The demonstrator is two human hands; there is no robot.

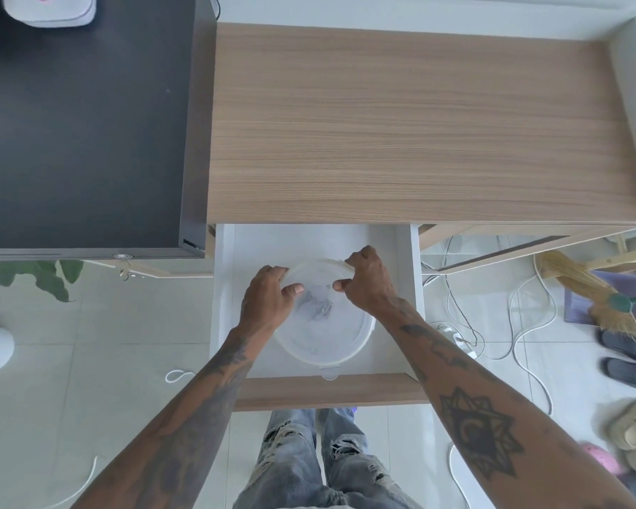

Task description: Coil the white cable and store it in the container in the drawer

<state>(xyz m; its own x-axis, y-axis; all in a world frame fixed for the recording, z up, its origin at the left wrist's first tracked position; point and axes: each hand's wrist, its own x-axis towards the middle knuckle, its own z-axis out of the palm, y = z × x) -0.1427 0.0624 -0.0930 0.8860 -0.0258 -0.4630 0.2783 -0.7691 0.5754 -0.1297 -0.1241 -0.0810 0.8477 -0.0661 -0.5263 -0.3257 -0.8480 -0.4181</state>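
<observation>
Both hands grip the round translucent lid [318, 277]: left hand [268, 299] and right hand [368, 284] pinching opposite rim edges. Container [357, 339] sits beneath, inside the drawer [404, 251]. Advised: press evenly. White cable location unclear.

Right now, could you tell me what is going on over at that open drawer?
A person is standing at the pulled-out drawer under the wooden desk, with both hands on a round translucent container sitting inside it. The left hand and right hand each have a grip on the far edge of its lid, thumbs on top. Whether the lid is coming off or being pressed on cannot be told. White cables lie loose on the floor to the right.
</observation>
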